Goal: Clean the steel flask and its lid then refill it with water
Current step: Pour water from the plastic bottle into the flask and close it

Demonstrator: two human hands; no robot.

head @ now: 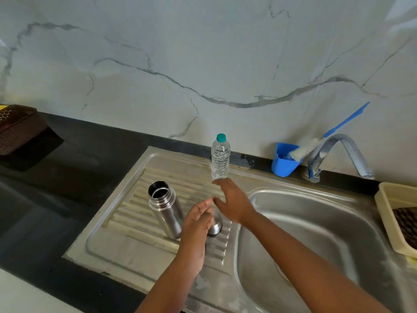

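Note:
The steel flask [165, 208] stands upright and uncapped on the ribbed drainboard [126, 224] of the steel sink. Its steel lid [215, 225] sits on the drainboard just to the flask's right, partly hidden behind my hands. My left hand [197, 224] hovers over the lid with fingers apart, holding nothing. My right hand [233, 201] is spread open above the lid, just below a clear plastic water bottle [220, 158] with a teal cap that stands at the drainboard's back edge.
The sink basin [316, 233] lies to the right under a curved tap [338, 154]. A blue cup [284, 159] holds a blue-handled bottle brush [327, 137]. A cream basket [393, 220] sits at the far right, a brown basket [20, 128] at the far left on the black counter.

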